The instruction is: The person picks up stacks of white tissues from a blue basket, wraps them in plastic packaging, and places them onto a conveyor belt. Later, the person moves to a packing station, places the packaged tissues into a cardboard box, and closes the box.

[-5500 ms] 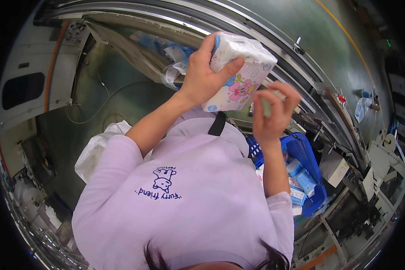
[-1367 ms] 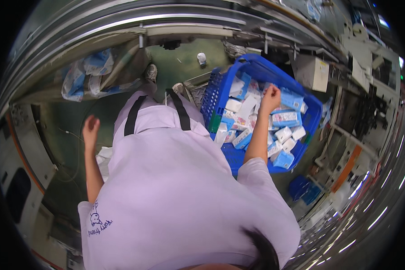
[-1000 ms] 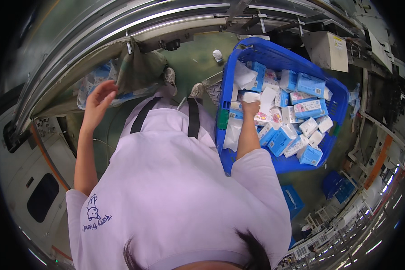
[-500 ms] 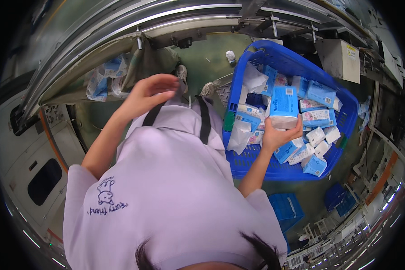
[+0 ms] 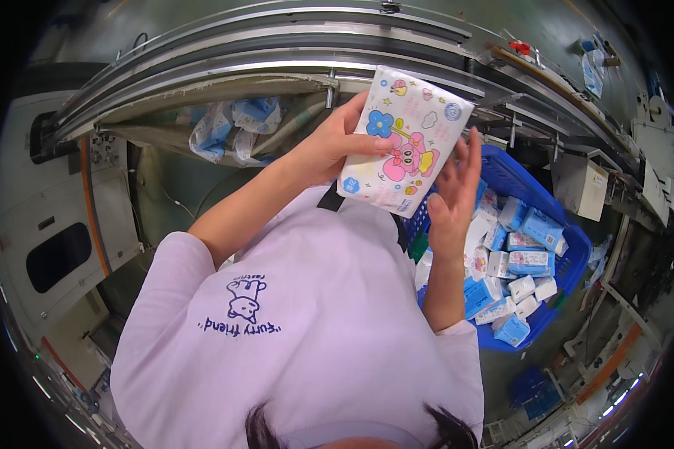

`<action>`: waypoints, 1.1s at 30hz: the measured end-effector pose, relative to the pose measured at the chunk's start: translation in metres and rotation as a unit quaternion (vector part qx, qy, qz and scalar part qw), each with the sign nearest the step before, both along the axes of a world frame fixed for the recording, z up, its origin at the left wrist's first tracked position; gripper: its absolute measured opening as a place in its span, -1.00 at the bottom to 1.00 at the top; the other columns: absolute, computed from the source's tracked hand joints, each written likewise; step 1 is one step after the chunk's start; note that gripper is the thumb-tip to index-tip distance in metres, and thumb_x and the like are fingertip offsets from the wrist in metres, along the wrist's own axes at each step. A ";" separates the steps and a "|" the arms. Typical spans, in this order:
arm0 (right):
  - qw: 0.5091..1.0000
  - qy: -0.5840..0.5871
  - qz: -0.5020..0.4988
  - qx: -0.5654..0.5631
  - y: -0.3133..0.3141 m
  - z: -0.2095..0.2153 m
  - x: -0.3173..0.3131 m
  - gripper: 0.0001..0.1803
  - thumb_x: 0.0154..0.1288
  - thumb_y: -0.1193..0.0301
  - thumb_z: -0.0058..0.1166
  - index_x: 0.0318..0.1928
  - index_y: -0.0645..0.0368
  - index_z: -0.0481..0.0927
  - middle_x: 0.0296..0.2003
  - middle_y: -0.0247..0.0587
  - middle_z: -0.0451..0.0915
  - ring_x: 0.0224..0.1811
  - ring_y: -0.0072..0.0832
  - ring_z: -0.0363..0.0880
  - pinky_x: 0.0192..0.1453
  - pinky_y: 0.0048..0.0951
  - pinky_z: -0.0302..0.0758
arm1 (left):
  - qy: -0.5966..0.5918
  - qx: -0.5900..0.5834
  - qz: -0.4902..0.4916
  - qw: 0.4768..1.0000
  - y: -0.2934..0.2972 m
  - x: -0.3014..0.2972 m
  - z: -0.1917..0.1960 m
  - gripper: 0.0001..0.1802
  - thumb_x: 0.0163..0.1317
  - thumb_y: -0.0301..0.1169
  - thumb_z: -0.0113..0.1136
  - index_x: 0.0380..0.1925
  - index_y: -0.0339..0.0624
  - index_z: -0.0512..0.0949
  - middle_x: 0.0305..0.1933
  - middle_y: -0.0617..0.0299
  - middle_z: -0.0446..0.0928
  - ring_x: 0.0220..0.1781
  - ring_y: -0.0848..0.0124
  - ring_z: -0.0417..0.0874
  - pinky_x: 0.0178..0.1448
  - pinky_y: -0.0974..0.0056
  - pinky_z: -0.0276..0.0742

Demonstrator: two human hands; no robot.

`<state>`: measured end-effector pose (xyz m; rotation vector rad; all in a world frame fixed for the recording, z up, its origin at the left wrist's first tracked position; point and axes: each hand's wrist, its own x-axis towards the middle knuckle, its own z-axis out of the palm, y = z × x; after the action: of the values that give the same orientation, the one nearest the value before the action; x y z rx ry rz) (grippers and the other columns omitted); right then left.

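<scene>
A soft pack of tissues (image 5: 408, 142), white with pink and blue cartoon prints, is held up in front of me over the machine's near edge. My left hand (image 5: 348, 138) grips its left side, thumb lying on the printed face and fingers behind. Beside the pack's right edge is my right hand (image 5: 457, 187), its fingers spread and thumb apart; whether a fingertip touches the pack is hard to see. Below that hand, a blue plastic basket (image 5: 573, 258) holds many similar packs (image 5: 530, 262), some blue, some white, lying in a jumble.
Metal conveyor rails (image 5: 277, 63) run across the far side. A grey-green cloth sling (image 5: 157, 112) at left holds crumpled blue-and-white wrappers (image 5: 216, 135). A pale metal box (image 5: 579, 183) stands beyond the basket. A white machine cabinet (image 5: 60, 247) is at far left.
The tissue pack my right hand gripped at the basket is now up in front of me, its cartoon face showing. My left hand has closed on it; the right hand's fingers have spread.
</scene>
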<state>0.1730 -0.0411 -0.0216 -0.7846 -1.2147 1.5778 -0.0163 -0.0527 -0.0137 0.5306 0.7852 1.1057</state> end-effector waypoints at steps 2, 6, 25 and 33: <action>0.997 -0.027 0.003 -0.071 -0.002 0.005 -0.024 -0.09 0.01 0.44 0.18 0.30 0.29 -0.09 0.15 0.00 0.19 0.17 -0.29 0.27 0.21 -0.32 0.22 | 0.035 -0.003 0.043 0.998 0.001 0.000 0.010 -0.36 0.01 -0.37 0.24 0.10 -0.28 0.22 -0.02 0.07 0.44 -0.03 0.35 0.52 0.03 0.25 0.48; 0.994 -0.085 0.067 0.013 0.008 0.012 -0.037 -0.16 0.08 0.50 0.13 0.29 0.31 -0.07 0.10 -0.04 0.27 0.10 -0.38 0.33 0.14 -0.44 0.29 | 0.034 -0.014 0.070 0.997 0.001 -0.022 0.008 -0.38 0.05 -0.27 0.27 0.07 -0.25 0.25 -0.04 0.12 0.45 -0.03 0.41 0.50 0.04 0.31 0.44; 0.798 -0.322 0.016 0.508 0.017 0.024 -0.077 -0.82 -0.22 0.48 0.32 -0.53 0.07 0.56 -0.27 -0.31 0.36 -0.06 -0.29 0.31 -0.03 -0.34 0.26 | 0.196 0.100 0.318 0.922 -0.001 -0.047 0.014 -0.52 0.09 -0.19 0.24 -0.13 -0.30 0.37 -0.24 0.20 0.51 -0.25 0.56 0.47 -0.16 0.43 0.41; 0.933 -0.160 -0.009 0.323 0.052 0.013 -0.102 -0.31 -0.11 0.51 0.17 0.12 0.32 0.25 0.05 0.02 0.24 0.04 -0.19 0.32 0.08 -0.30 0.31 | 0.371 0.217 0.372 0.823 -0.003 -0.036 -0.015 -0.11 -0.16 -0.20 0.45 0.07 -0.32 0.11 -0.08 0.03 0.44 -0.04 0.32 0.50 -0.04 0.30 0.43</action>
<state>0.0709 0.0111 -0.0087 -0.6174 -1.8256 0.9440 -0.0523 -0.0555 -0.0282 1.1364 1.5129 1.8639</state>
